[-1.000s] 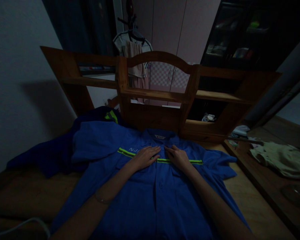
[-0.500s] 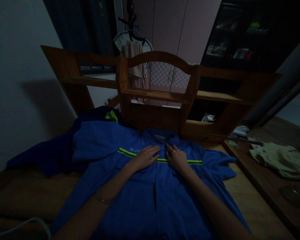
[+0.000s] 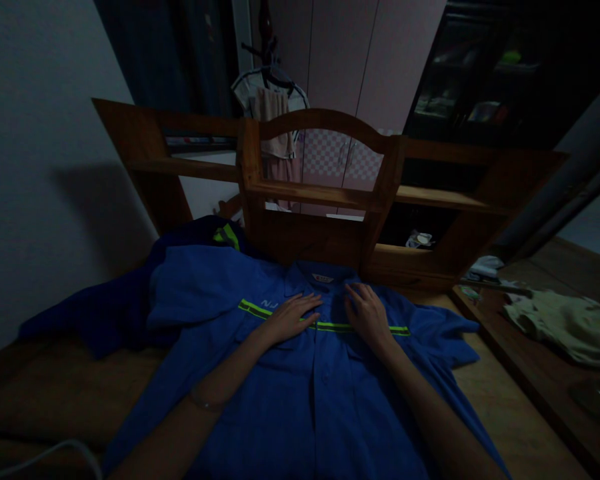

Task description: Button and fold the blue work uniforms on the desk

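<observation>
A blue short-sleeved work shirt (image 3: 280, 393) lies spread front side up, its collar (image 3: 300, 275) away from me and a yellow-green stripe across the chest. My left hand (image 3: 293, 317) rests flat on the chest, just left of the button placket, fingers stretched out and partly over the stripe. On the other side of the placket, below the collar, my right hand (image 3: 369, 313) lies on the cloth with its fingers slightly bent and apart. Neither hand grips the fabric visibly. White lettering on the chest is partly covered by my left hand.
A darker blue garment (image 3: 105, 307) lies to the left, partly under the shirt's sleeve. Behind stands a wooden shelf frame (image 3: 320, 193). Pale clothing (image 3: 570, 323) lies at the right beyond a wooden edge. A white cable (image 3: 70, 445) curves at lower left.
My right hand has slid a little to the right, away from the placket, over the shirt's chest. My left hand stays at nearly the same spot. The view has shifted slightly.
</observation>
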The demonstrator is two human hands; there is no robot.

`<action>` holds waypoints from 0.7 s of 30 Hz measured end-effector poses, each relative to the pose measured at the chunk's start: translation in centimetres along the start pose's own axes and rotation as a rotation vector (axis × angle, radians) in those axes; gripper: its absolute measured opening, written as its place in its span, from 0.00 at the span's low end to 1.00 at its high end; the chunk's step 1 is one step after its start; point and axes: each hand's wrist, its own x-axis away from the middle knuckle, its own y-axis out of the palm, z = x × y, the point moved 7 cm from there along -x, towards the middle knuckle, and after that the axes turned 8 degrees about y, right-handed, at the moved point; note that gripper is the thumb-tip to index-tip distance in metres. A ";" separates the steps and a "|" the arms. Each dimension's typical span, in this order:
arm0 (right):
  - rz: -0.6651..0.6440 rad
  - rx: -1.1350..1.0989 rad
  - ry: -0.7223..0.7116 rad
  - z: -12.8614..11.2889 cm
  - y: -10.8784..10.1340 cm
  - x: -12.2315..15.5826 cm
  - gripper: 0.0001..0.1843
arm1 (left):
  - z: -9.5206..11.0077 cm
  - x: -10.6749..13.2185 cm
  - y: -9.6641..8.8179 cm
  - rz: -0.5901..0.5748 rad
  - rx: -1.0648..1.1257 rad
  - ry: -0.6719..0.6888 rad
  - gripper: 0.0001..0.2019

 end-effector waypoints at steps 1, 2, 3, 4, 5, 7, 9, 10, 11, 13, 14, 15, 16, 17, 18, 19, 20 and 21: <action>-0.002 -0.020 -0.010 0.2 0.2 0.0 0.23 | -0.1 0.0 0.0 0.005 0.010 -0.002 0.21; -0.019 -0.032 -0.025 0.3 0.6 -0.1 0.23 | -0.1 -0.1 -0.1 0.009 0.020 -0.006 0.21; -0.050 -0.036 -0.044 0.4 1.3 0.0 0.24 | -0.2 -0.1 -0.1 0.011 0.029 -0.012 0.21; -0.087 -0.034 -0.063 0.5 2.0 0.0 0.24 | -0.3 -0.1 0.0 0.010 0.038 -0.018 0.21; -0.126 -0.028 -0.076 0.6 2.8 0.1 0.26 | -0.3 -0.1 0.0 0.005 0.045 -0.025 0.21; -0.197 -0.012 -0.084 0.9 4.1 0.2 0.28 | -0.4 -0.1 0.1 -0.005 0.055 -0.040 0.21; -0.239 -0.002 -0.067 1.2 4.9 0.2 0.30 | -0.4 -0.1 0.1 -0.011 0.062 -0.049 0.21; -0.250 0.000 -0.056 1.3 5.1 0.2 0.30 | -0.4 -0.1 0.1 -0.011 0.066 -0.050 0.21; -0.257 0.001 -0.046 1.4 5.2 0.2 0.31 | -0.4 -0.1 0.1 -0.011 0.068 -0.049 0.21; -0.262 0.000 -0.027 1.5 5.2 0.1 0.32 | -0.4 -0.1 0.1 -0.008 0.069 -0.045 0.22; -0.265 -0.001 -0.022 1.6 5.2 0.0 0.32 | -0.4 0.0 0.1 -0.008 0.065 -0.043 0.22; -0.268 -0.003 -0.019 1.6 5.2 0.0 0.33 | -0.4 0.0 0.2 -0.008 0.057 -0.042 0.22; -0.271 -0.004 -0.018 1.7 5.3 0.0 0.33 | -0.4 0.0 0.3 -0.011 0.046 -0.042 0.22; -0.275 -0.003 -0.020 1.7 5.3 -0.1 0.34 | -0.4 0.0 0.4 -0.015 0.031 -0.042 0.22; -0.280 0.000 -0.021 1.8 5.4 -0.1 0.34 | -0.4 0.0 0.5 -0.020 0.014 -0.042 0.22; -0.283 0.005 -0.020 1.9 5.5 -0.1 0.34 | -0.5 0.0 0.6 -0.026 -0.005 -0.043 0.23; -0.285 0.011 -0.019 1.9 5.5 -0.1 0.35 | -0.5 0.0 0.7 -0.032 -0.024 -0.046 0.23; -0.286 0.018 -0.019 2.0 5.6 -0.1 0.35 | -0.6 0.0 0.8 -0.039 -0.044 -0.049 0.24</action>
